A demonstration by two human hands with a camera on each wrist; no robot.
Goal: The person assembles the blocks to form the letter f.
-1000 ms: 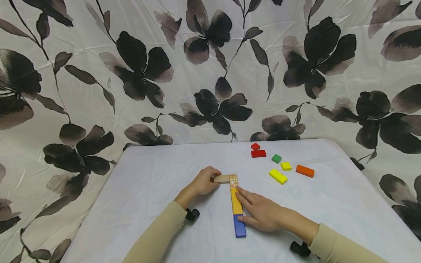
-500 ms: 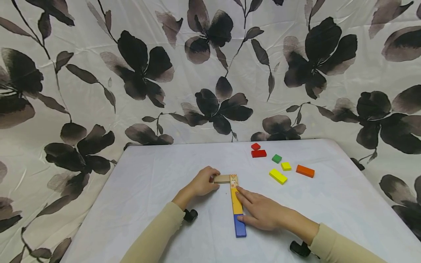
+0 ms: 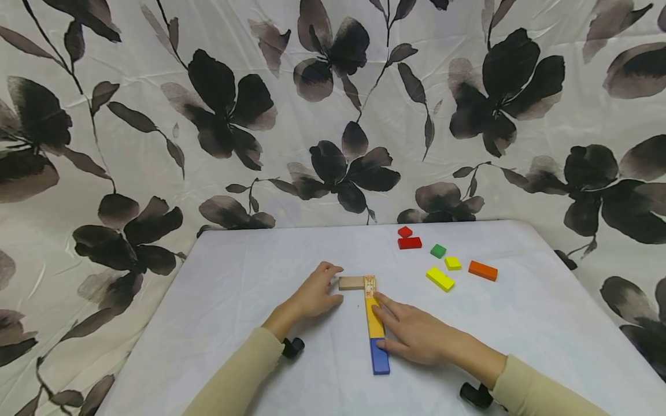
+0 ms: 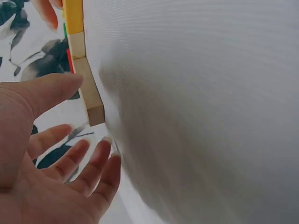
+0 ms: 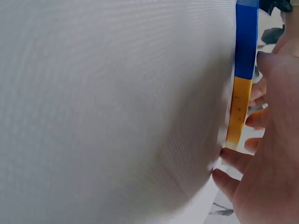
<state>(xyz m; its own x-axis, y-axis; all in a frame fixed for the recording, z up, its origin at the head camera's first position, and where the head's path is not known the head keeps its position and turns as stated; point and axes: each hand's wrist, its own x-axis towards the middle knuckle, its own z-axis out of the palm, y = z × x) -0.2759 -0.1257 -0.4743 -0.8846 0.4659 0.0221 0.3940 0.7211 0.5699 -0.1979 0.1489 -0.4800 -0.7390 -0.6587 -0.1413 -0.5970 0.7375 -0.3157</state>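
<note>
A column of blocks lies on the white table: a blue block [image 3: 380,361] nearest, a deep yellow block [image 3: 373,319] in the middle, a wooden block with small printed marks [image 3: 370,285] at the far end. From that end a plain wooden block [image 3: 351,283] reaches left, forming a corner. My left hand [image 3: 312,293] is just left of the plain block, fingers spread, holding nothing; in the left wrist view its thumb [image 4: 56,91] overlaps the block's edge. My right hand [image 3: 422,336] rests along the column's right side, fingers extended, touching the yellow and blue blocks.
Toward the back right lie loose blocks: red ones [image 3: 409,243], a green one [image 3: 438,251], two bright yellow ones [image 3: 440,279] and an orange one [image 3: 483,270]. A floral cloth [image 3: 333,115] hangs behind the table's [image 3: 250,260] far edge.
My left hand has let go of the plain wooden block and drawn back slightly to the left, its fingers opening. The right hand and the blocks have stayed in place.
</note>
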